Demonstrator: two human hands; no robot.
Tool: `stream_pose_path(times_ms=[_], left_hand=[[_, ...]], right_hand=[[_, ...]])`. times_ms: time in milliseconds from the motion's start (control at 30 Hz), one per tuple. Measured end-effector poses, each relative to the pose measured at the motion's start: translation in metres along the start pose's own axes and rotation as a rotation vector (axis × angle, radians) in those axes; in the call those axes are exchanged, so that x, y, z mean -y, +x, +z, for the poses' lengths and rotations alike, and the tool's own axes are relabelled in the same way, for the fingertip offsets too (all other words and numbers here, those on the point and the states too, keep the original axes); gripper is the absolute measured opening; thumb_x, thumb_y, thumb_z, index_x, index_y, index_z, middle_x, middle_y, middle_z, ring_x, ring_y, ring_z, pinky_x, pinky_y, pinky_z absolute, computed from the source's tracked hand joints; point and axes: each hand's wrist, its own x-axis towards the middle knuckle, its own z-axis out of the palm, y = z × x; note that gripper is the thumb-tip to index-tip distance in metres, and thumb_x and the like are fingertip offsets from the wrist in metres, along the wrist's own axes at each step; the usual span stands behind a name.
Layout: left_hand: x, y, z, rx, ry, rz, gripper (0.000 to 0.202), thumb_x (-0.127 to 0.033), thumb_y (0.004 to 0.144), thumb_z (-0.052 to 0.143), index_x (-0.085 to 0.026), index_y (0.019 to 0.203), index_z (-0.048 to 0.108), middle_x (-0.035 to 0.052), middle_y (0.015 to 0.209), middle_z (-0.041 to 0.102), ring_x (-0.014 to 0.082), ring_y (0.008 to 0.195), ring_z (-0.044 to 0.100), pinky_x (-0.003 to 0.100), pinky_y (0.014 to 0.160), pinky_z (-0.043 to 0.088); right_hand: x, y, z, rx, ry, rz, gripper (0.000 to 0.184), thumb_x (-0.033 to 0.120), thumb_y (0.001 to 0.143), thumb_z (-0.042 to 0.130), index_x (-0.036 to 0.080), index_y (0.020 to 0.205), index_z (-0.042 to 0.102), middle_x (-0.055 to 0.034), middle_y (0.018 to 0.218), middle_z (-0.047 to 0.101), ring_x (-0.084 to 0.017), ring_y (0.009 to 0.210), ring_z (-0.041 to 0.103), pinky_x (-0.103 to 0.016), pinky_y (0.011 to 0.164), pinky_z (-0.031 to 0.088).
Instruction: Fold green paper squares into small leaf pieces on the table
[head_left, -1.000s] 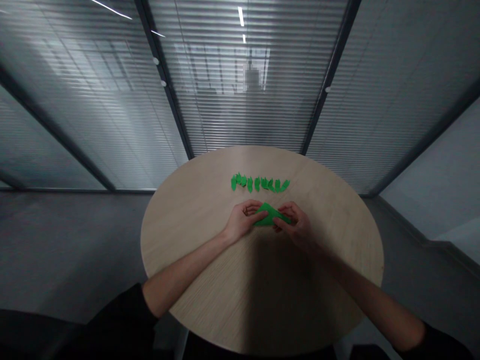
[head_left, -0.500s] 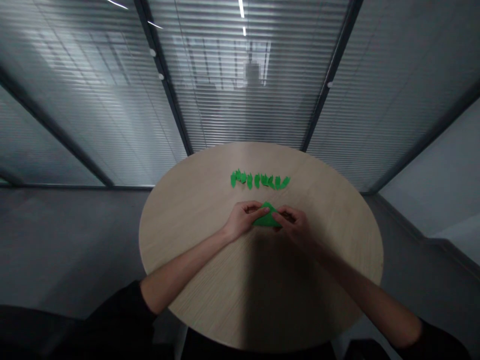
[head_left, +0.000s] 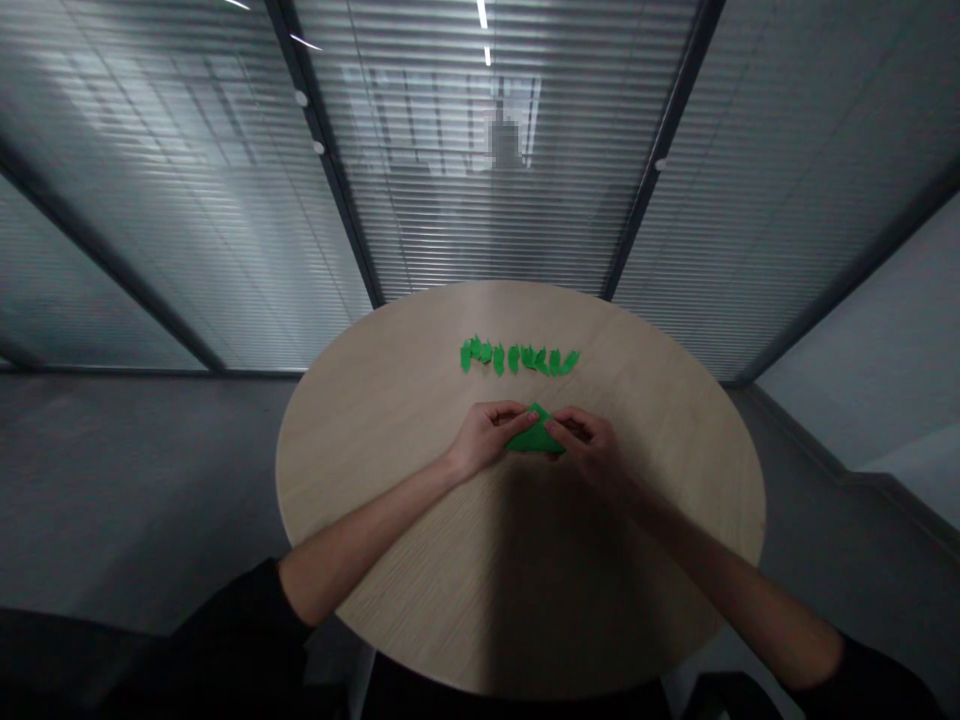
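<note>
Between my hands is a folded sheet of green paper, forming a rough triangle with its tip pointing away from me. My left hand pinches its left side between thumb and fingers. My right hand grips its right corner, with the fingers curled over the edge. Part of the sheet is hidden behind my fingers. Just beyond my hands, a row of several small green paper leaf shapes lies on the table, untouched.
The round light wood table stands in front of me, with my forearms resting over its near half. Beyond it are a glass partition with slatted blinds and a grey floor.
The green sheet has narrowed from a long flat shape into a compact triangle, and my hands have drawn closer together around it. The row of leaf shapes has not moved.
</note>
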Motion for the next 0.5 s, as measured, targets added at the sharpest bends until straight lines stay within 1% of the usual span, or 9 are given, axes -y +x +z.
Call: stream_pose_path(times_ms=[133, 300, 400, 500], left_hand=[[0.0020, 0.0007, -0.0004, 0.001, 0.008, -0.021, 0.035, -0.048, 0.079, 0.081, -0.013, 0.081, 0.078, 0.0028, 0.073, 0.070, 0.0119, 0.063, 0.056, 0.024, 0.057, 0.039], [0.0003, 0.0000, 0.0005, -0.021, -0.020, -0.031, 0.040, -0.052, 0.074, 0.085, -0.013, 0.081, 0.078, 0.0036, 0.075, 0.071, 0.0116, 0.063, 0.056, 0.023, 0.058, 0.040], [-0.0023, -0.0011, 0.0013, -0.014, -0.038, -0.050, 0.043, -0.053, 0.072, 0.087, -0.012, 0.083, 0.078, 0.0041, 0.075, 0.072, 0.0118, 0.064, 0.057, 0.023, 0.058, 0.040], [-0.0044, -0.0020, 0.0018, -0.008, -0.037, -0.054, 0.042, -0.052, 0.073, 0.086, -0.012, 0.083, 0.077, 0.0035, 0.075, 0.071, 0.0111, 0.064, 0.057, 0.023, 0.059, 0.041]], right_hand=[[-0.0018, 0.0000, 0.0002, -0.008, 0.033, 0.017, 0.029, 0.051, 0.083, 0.072, 0.022, 0.079, 0.070, -0.0025, 0.070, 0.068, -0.017, 0.063, 0.063, -0.027, 0.056, 0.052], [-0.0021, 0.0003, 0.0006, 0.004, 0.096, 0.065, 0.032, 0.052, 0.078, 0.077, 0.021, 0.083, 0.071, -0.0027, 0.073, 0.069, -0.016, 0.063, 0.064, -0.027, 0.056, 0.054], [-0.0016, 0.0006, 0.0003, 0.000, 0.099, 0.048, 0.033, 0.052, 0.077, 0.079, 0.021, 0.082, 0.072, -0.0029, 0.075, 0.070, -0.016, 0.064, 0.065, -0.026, 0.056, 0.054], [-0.0011, 0.0005, 0.0004, -0.002, 0.111, 0.036, 0.032, 0.052, 0.078, 0.078, 0.020, 0.081, 0.072, -0.0023, 0.073, 0.070, -0.015, 0.061, 0.064, -0.026, 0.054, 0.053]])
